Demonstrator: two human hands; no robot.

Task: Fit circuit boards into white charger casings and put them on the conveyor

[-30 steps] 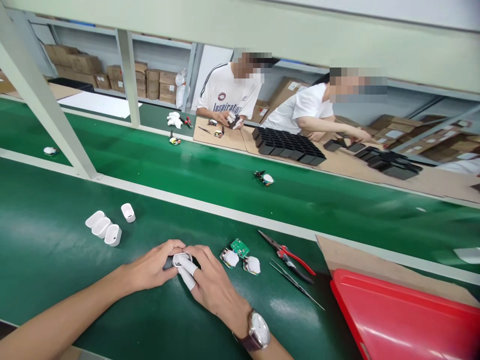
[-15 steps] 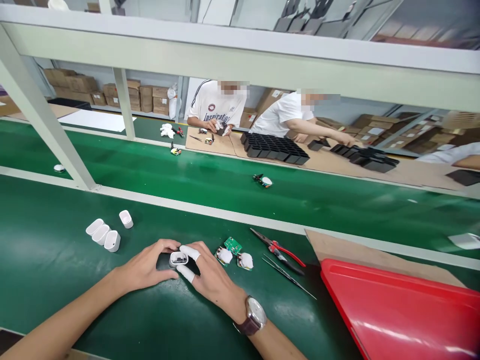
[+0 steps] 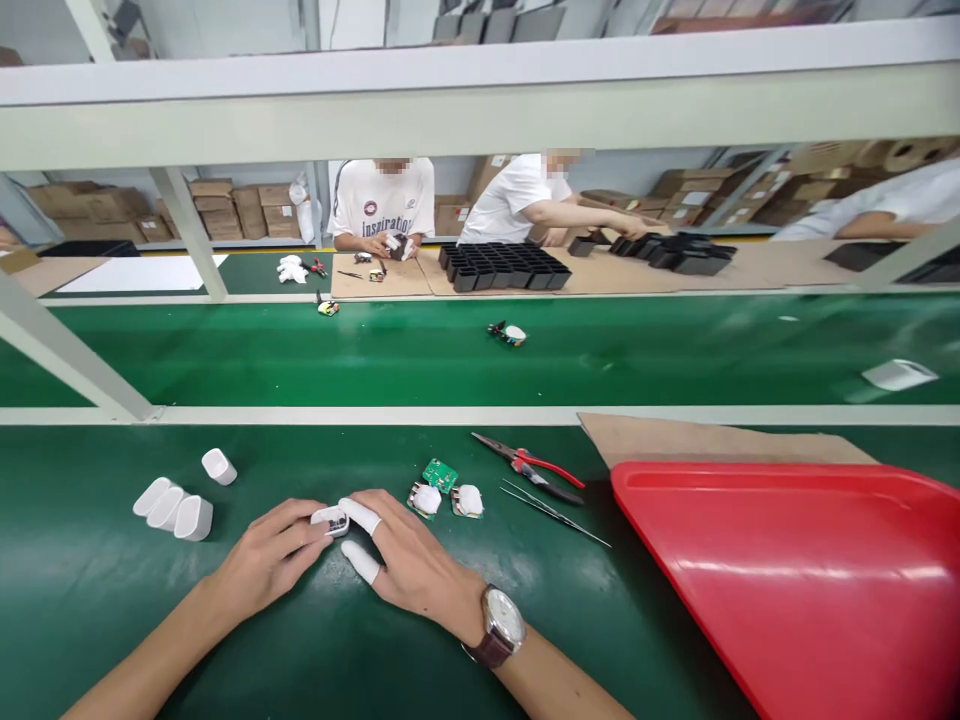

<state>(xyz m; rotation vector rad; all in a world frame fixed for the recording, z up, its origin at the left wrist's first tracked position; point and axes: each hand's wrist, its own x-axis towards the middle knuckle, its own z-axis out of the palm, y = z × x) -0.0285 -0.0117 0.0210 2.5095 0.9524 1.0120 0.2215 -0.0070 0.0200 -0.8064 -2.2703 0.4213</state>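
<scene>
My left hand [image 3: 274, 550] grips a small white plastic housing [image 3: 324, 516] between thumb and fingers, tilted, with dark parts visible inside its opening. On its right side is my right hand [image 3: 420, 555], which wears white finger cots on thumb and index finger. That index fingertip rests at the housing's edge, while the thumb stands apart from it. Several empty white housings [image 3: 193, 518] lie to the left, one of them [image 3: 219, 466] a little farther off. Beyond my right hand sit a green circuit board [image 3: 439, 475] and two board assemblies with white tops [image 3: 468, 500].
Red-handled pliers [image 3: 529, 467] and metal tweezers [image 3: 555, 513] lie right of the boards. A red tray [image 3: 795, 570] fills the right side, over cardboard [image 3: 712, 440]. Across the green belt [image 3: 390, 360], co-workers handle parts near black trays [image 3: 502, 267]. A frame post [image 3: 75, 345] stands left.
The view has levelled and shifted right. My left hand now has the housing pinched and tipped over; my right thumb has come away from it.
</scene>
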